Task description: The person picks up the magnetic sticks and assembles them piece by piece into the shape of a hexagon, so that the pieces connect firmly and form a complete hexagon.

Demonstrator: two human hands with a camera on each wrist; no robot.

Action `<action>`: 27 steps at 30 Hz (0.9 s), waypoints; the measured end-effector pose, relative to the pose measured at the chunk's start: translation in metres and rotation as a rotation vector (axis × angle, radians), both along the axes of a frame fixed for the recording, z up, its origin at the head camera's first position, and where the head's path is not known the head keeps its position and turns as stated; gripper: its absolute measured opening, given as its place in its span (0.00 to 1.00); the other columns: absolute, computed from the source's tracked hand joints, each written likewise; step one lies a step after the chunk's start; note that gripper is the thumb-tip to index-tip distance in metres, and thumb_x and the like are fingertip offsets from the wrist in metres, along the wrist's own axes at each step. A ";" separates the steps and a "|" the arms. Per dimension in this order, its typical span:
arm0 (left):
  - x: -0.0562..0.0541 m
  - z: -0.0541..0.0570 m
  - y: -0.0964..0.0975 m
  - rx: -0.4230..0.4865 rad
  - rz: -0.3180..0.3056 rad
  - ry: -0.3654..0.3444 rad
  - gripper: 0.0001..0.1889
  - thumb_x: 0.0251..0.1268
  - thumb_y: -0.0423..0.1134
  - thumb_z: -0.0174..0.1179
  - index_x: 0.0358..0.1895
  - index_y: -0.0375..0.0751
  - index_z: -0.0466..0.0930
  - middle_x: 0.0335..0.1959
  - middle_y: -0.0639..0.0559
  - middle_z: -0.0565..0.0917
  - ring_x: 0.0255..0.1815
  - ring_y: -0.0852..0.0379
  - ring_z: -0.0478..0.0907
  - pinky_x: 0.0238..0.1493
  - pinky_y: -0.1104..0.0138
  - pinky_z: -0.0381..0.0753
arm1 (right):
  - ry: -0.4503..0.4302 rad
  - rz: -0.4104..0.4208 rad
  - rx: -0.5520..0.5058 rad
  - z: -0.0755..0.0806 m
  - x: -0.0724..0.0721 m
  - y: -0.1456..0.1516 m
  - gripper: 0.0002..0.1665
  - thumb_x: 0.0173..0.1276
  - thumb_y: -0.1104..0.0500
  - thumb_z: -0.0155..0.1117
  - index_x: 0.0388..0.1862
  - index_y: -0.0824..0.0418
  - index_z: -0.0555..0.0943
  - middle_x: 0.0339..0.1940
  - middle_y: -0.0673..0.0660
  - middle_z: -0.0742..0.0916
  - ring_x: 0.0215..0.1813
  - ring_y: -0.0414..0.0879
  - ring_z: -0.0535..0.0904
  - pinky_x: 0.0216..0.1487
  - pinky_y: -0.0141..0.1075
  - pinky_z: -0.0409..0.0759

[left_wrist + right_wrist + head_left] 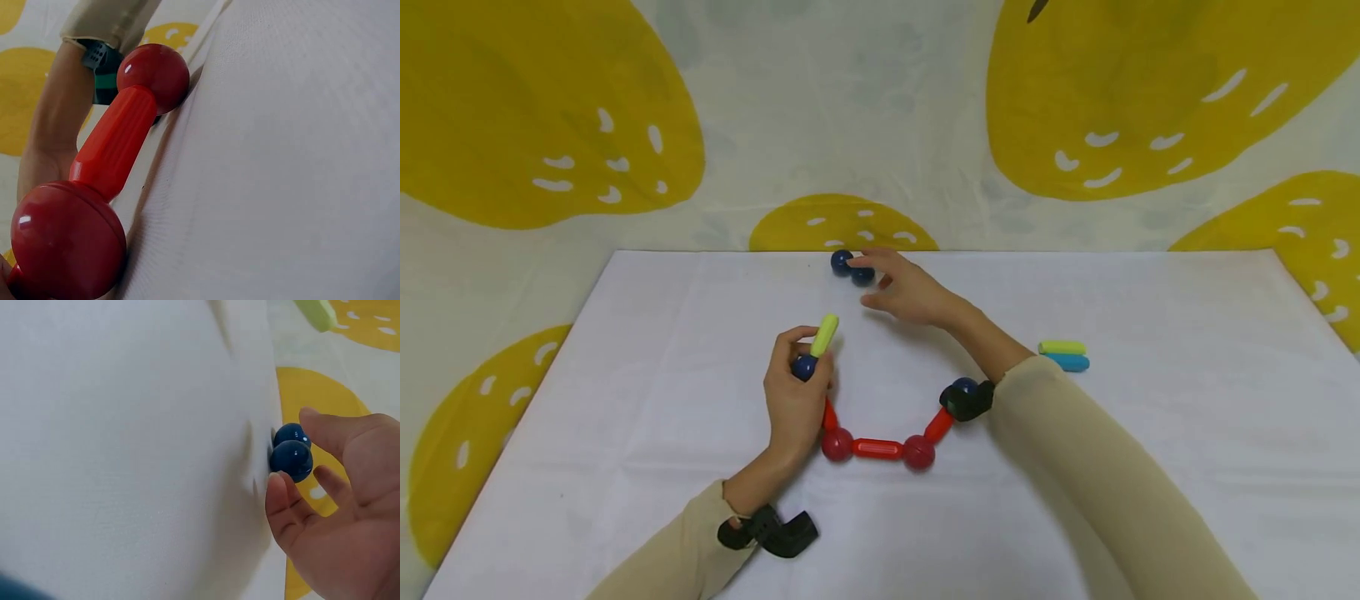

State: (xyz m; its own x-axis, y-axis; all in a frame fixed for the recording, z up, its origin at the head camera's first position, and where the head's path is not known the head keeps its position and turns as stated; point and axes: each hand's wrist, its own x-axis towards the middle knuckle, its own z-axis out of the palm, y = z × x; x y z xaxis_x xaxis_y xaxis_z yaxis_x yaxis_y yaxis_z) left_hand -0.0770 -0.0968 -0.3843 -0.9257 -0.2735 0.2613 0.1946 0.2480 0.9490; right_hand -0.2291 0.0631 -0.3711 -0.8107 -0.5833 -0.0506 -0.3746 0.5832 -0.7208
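Observation:
My left hand (797, 396) grips a dark blue ball (804, 367) with a yellow-green rod (825, 335) standing up from it. Below that hand a red rod (830, 414) leads into a chain: a red ball (837, 444), a red rod (877, 449), another red ball (919, 452), a red rod (938, 426) and a blue ball (964, 386) partly covered by the right wrist strap. My right hand (910, 287) reaches over two loose dark blue balls (842, 263) at the table's far edge. Its thumb and fingers are spread around them, and contact cannot be made out.
Right of my right forearm, a yellow-green rod (1062, 347) and a blue rod (1067, 362) lie side by side on the white table (1187, 433). Behind the far edge hangs a cloth (850, 125) with large yellow shapes. Black straps (775, 531) sit on both wrists.

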 end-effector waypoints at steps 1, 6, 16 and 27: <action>0.000 0.000 0.000 0.001 -0.001 -0.003 0.17 0.61 0.22 0.56 0.54 0.29 0.72 0.32 0.39 0.77 0.20 0.50 0.72 0.21 0.73 0.71 | 0.002 0.009 0.012 -0.001 -0.001 -0.001 0.34 0.67 0.58 0.64 0.71 0.53 0.67 0.75 0.56 0.60 0.54 0.51 0.73 0.55 0.39 0.73; 0.000 0.001 0.001 0.003 -0.003 -0.012 0.17 0.61 0.23 0.56 0.54 0.29 0.72 0.33 0.39 0.78 0.20 0.54 0.72 0.22 0.73 0.71 | 0.025 0.016 0.070 -0.004 -0.004 -0.003 0.33 0.68 0.59 0.63 0.71 0.54 0.67 0.76 0.57 0.58 0.51 0.50 0.74 0.55 0.38 0.72; -0.007 -0.016 -0.004 -0.016 0.000 -0.004 0.17 0.62 0.25 0.57 0.55 0.34 0.73 0.33 0.41 0.78 0.21 0.55 0.72 0.21 0.73 0.71 | 0.052 -0.030 0.082 -0.003 -0.005 -0.004 0.22 0.66 0.63 0.64 0.59 0.55 0.78 0.59 0.56 0.77 0.47 0.51 0.74 0.51 0.40 0.73; -0.012 -0.037 -0.010 -0.027 -0.008 0.022 0.18 0.61 0.30 0.61 0.54 0.45 0.75 0.34 0.49 0.78 0.22 0.54 0.73 0.22 0.70 0.73 | -0.105 -0.090 -0.095 0.009 0.005 0.006 0.25 0.65 0.57 0.67 0.61 0.56 0.74 0.55 0.54 0.79 0.45 0.49 0.79 0.43 0.38 0.79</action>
State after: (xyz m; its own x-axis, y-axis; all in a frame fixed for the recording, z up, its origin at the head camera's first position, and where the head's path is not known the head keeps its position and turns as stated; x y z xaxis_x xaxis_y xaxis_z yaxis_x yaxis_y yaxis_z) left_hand -0.0892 -0.1064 -0.4210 -0.9219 -0.2585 0.2886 0.2174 0.2715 0.9376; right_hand -0.2238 0.0686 -0.3617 -0.8533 -0.5143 -0.0859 -0.2432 0.5382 -0.8070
